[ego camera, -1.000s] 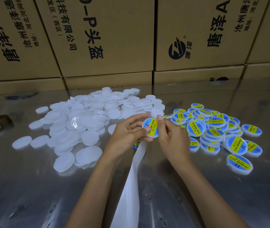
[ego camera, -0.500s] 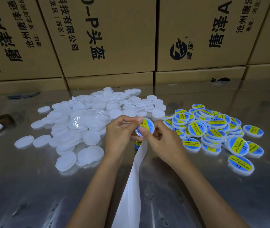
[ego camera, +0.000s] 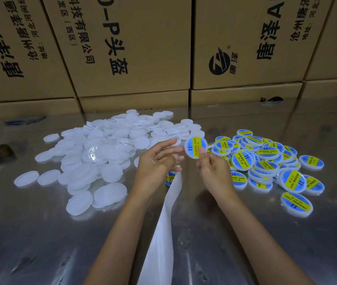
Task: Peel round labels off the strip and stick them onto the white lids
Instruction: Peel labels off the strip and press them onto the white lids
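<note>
Head view: labelled lid [ego camera: 195, 147] now right-hand-only.

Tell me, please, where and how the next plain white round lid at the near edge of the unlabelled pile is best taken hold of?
Pinch the plain white round lid by its rim, coming from the near side. It lies flat on the shiny metal table at the pile's front edge, its near rim free of other lids. The open left hand is nearest; the right hand holds the blue-and-yellow labelled lid.

One head-worn wide-angle view looks forward and down, close over the tabletop [ego camera: 266, 254], facing stacked cardboard boxes [ego camera: 134, 48].
</note>
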Demonstrator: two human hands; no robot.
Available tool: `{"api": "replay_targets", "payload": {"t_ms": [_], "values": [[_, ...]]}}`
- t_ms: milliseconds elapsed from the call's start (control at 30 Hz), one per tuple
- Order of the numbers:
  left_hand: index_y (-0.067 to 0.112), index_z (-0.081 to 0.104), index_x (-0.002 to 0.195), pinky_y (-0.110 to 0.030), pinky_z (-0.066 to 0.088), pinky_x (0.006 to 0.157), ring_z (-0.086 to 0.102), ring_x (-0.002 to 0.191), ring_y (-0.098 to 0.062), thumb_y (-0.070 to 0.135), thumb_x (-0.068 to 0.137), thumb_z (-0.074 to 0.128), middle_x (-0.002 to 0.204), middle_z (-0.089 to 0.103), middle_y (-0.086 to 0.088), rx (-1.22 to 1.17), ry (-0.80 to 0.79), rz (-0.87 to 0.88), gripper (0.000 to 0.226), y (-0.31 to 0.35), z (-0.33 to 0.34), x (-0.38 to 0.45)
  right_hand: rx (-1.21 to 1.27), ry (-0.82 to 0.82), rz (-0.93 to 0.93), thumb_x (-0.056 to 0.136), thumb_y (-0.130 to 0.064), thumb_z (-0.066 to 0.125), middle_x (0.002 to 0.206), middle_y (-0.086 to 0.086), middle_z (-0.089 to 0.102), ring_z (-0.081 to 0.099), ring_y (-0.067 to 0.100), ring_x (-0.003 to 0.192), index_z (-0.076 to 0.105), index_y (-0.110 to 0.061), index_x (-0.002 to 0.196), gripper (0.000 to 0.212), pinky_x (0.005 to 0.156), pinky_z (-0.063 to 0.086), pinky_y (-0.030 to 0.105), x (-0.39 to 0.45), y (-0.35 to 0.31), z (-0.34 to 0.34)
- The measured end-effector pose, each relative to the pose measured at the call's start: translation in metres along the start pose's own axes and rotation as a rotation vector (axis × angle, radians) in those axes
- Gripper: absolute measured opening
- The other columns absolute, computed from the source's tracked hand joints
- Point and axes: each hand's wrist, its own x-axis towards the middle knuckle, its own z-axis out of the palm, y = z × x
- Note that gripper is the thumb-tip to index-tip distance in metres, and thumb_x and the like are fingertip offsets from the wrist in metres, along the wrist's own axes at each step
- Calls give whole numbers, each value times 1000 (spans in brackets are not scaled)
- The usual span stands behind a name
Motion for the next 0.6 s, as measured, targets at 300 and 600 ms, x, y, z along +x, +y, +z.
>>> {"api": "replay_targets", "payload": {"t_ms": [300, 600], "values": [[15, 71, 103, -27, 58, 62, 75, 75, -17, 0, 94, 51, 93, 78, -5, 19, 364, -104, 26, -12, -17, 11, 565, 224, 457, 105, -28, 40, 48, -4, 47, 32, 7, 36, 64, -12, 84, 35, 37, 25, 18, 22, 15, -41], [21, 68, 95, -26, 51, 71, 68, 98, -23, -6, 91, 44, 99, 72, -3, 217, 496, -100, 37, -35, -30, 20, 636, 249, 511, 99, -17, 46, 45, -4, 46, 31, 10, 38, 64, -12, 87, 23, 38, 24, 19, 21, 11, -48]]}}
